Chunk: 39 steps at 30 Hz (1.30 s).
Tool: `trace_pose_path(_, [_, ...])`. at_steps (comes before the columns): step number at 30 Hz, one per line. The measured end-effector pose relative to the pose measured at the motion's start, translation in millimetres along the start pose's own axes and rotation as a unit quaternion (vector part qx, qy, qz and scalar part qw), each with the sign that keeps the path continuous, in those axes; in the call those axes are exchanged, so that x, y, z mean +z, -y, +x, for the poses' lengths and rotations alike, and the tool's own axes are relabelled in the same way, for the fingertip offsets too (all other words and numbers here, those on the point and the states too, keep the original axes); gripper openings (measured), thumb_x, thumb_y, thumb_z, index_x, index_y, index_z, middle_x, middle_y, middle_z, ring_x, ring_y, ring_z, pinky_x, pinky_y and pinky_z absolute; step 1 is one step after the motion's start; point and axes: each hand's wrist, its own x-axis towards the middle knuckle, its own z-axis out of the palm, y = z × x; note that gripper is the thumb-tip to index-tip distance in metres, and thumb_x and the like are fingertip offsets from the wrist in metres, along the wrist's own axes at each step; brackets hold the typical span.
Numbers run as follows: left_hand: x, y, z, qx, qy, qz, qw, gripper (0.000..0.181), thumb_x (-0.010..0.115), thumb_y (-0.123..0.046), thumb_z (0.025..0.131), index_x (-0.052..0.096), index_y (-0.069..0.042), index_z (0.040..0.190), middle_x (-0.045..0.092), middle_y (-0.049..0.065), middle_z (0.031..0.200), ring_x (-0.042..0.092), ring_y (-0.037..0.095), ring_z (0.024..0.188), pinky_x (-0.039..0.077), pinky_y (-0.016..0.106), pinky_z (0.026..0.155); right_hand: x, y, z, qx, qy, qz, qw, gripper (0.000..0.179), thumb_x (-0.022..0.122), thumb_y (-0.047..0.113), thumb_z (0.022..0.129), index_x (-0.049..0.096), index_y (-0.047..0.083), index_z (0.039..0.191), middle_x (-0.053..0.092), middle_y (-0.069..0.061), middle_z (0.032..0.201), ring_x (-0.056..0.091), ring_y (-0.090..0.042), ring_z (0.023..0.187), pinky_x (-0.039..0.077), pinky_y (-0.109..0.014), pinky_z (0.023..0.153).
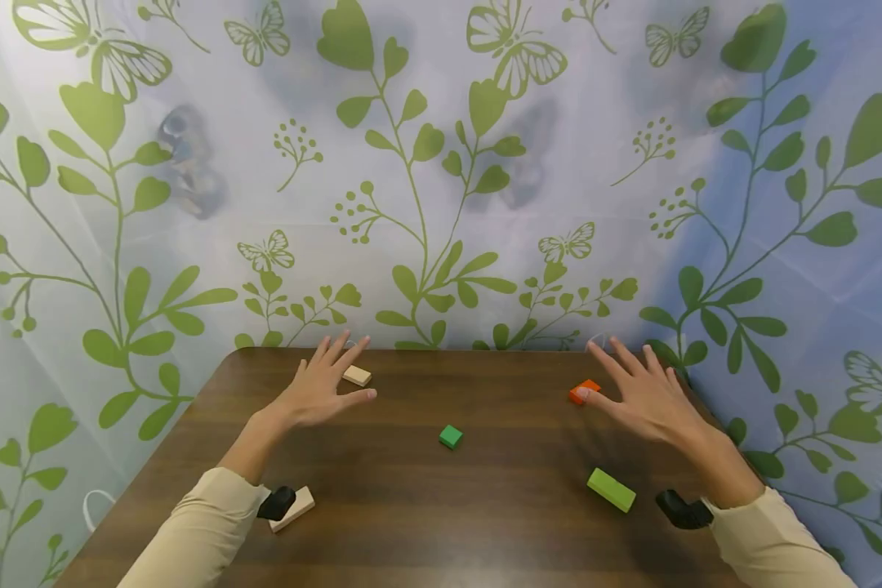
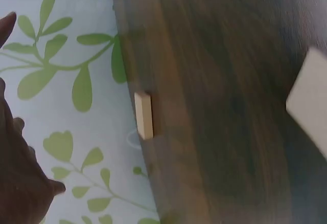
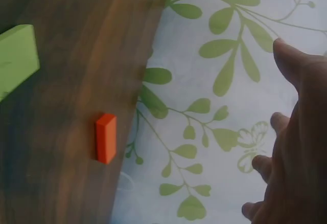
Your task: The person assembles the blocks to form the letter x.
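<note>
My left hand (image 1: pixel 319 388) is spread above the far left of the table, with nothing in its fingers. Behind it in the head view lies a small beige block (image 1: pixel 357 376), which shows whole in the left wrist view (image 2: pixel 144 115). Over the far right side hovers my right hand (image 1: pixel 643 396), fingers apart and holding nothing. Its thumb overlaps an orange block (image 1: pixel 585 390) in the head view. Closer to me on that side is a longer lime green block (image 1: pixel 612 490). Between the hands sits a small green block (image 1: pixel 451 437).
A second beige block (image 1: pixel 294 510) lies near the left forearm, partly hidden by the black wrist camera (image 1: pixel 276 503). The brown wooden table (image 1: pixel 456 523) ends at a hanging cloth (image 1: pixel 441 204) printed with green leaves and butterflies.
</note>
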Motion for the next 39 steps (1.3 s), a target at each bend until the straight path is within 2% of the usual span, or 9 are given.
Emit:
trace_pose_path(3, [10.3,-3.7,4.1,0.027,0.014,-0.031,0.9991,0.090,0.064,-0.058,0.096,0.019,-0.025,0.167,0.008,0.017,0.171,0.000,0.049,0.153,0.009,0.083,0.104,5,-2,-4.7,-0.010,-0.008,0.015,0.9998,0.084,0.054,0.063,0.101,0.017,0.027,0.168,0.014,-0.022,0.169,0.004,-0.067,0.143,0.006,-0.087,0.098])
trace_pose_path(7, [24.6,-9.8,10.9,0.046,0.037,-0.066,0.9961,0.090,0.069,-0.055,0.094,0.024,-0.026,0.166,0.009,0.013,0.171,0.002,0.043,0.154,0.012,0.076,0.111,10,-5,-11.3,-0.024,-0.015,0.015,0.9995,0.083,0.056,0.060,0.101,0.019,0.027,0.167,0.018,-0.023,0.168,0.006,-0.068,0.143,0.009,-0.087,0.098])
trace_pose_path(11, [38.6,-16.6,18.2,0.057,0.039,-0.120,0.9904,0.086,0.074,-0.048,0.094,0.031,-0.023,0.164,0.013,0.009,0.171,0.014,0.039,0.154,0.022,0.069,0.113,15,-8,-16.8,-0.038,-0.018,0.021,0.9989,0.080,0.058,0.057,0.101,0.023,0.026,0.167,0.019,-0.023,0.167,0.009,-0.067,0.142,0.011,-0.087,0.097])
trace_pose_path(16, [56.6,-22.3,26.2,0.052,0.029,-0.188,0.9804,0.085,0.079,-0.040,0.092,0.036,-0.018,0.162,0.024,0.010,0.168,0.023,0.034,0.152,0.026,0.063,0.114,22,-13,-23.4,-0.048,-0.021,0.025,0.9983,0.080,0.062,0.055,0.100,0.028,0.024,0.165,0.022,-0.024,0.166,0.013,-0.067,0.142,0.014,-0.087,0.097])
trace_pose_path(22, [75.1,-23.7,29.3,0.031,0.024,-0.231,0.9723,0.083,0.081,-0.034,0.092,0.037,-0.019,0.161,0.034,0.006,0.164,0.027,0.032,0.151,0.025,0.060,0.116,29,-18,-27.3,-0.048,-0.019,0.019,0.9985,0.082,0.064,0.055,0.099,0.027,0.025,0.165,0.024,-0.024,0.165,0.016,-0.067,0.142,0.014,-0.087,0.096])
trace_pose_path(26, [86.8,-24.5,33.6,0.027,0.038,-0.260,0.9645,0.078,0.080,-0.028,0.093,0.039,-0.020,0.160,0.035,0.006,0.163,0.025,0.034,0.151,0.024,0.062,0.116,31,-21,-30.8,-0.048,-0.018,0.022,0.9984,0.082,0.064,0.056,0.098,0.029,0.025,0.165,0.024,-0.025,0.165,0.015,-0.066,0.142,0.013,-0.087,0.097])
trace_pose_path(31, [98.6,-24.1,38.3,0.043,0.060,-0.303,0.9502,0.074,0.079,-0.019,0.094,0.042,-0.009,0.156,0.042,0.011,0.159,0.031,0.036,0.149,0.024,0.063,0.115,34,-26,-34.9,-0.054,-0.010,0.034,0.9979,0.081,0.067,0.056,0.097,0.034,0.024,0.163,0.023,-0.023,0.166,0.013,-0.064,0.144,0.011,-0.086,0.099])
trace_pose_path(36, [109.8,-23.1,41.7,0.060,0.072,-0.344,0.9341,0.076,0.081,-0.011,0.091,0.041,-0.006,0.155,0.044,0.014,0.157,0.033,0.036,0.148,0.023,0.063,0.115,40,-30,-39.6,-0.066,-0.012,0.055,0.9962,0.077,0.070,0.050,0.096,0.038,0.026,0.161,0.025,-0.020,0.166,0.013,-0.063,0.144,0.011,-0.086,0.099])
trace_pose_path(39, [117.2,-23.7,44.6,0.068,0.085,-0.351,0.9300,0.076,0.081,-0.008,0.090,0.041,-0.005,0.155,0.044,0.017,0.156,0.033,0.036,0.148,0.025,0.061,0.116,44,-33,-43.6,-0.074,-0.005,0.077,0.9942,0.073,0.071,0.046,0.096,0.040,0.027,0.160,0.028,-0.020,0.165,0.014,-0.063,0.144,0.012,-0.086,0.098])
